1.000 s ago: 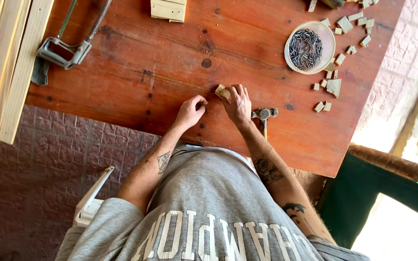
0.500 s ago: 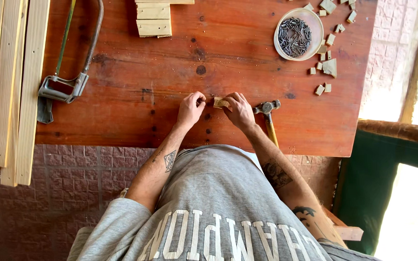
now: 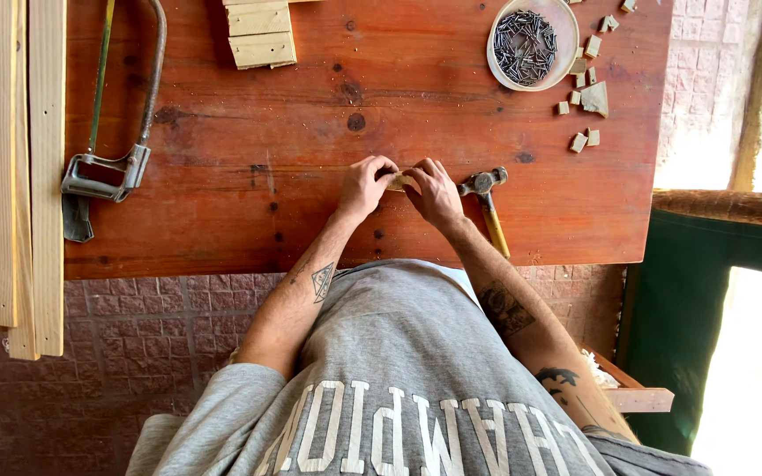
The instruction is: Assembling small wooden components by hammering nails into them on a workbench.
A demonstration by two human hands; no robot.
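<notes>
Wooden, a small block [image 3: 399, 182] was pinched between the left hand [image 3: 362, 187] and right hand [image 3: 435, 194], mostly hidden by the fingers. A hammer [image 3: 487, 203] lay just beside them.

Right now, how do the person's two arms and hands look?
Both arms are bare below short grey sleeves. The left forearm has a triangle tattoo; the right forearm has dark tattoos. The left hand and right hand wear no gloves.

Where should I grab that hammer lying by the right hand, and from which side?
Probably grip the hammer at mid-handle, on the yellowish shaft. It lies flat on the table, head toward the right hand, handle angling to the near edge. Come from above at the near edge.
</notes>
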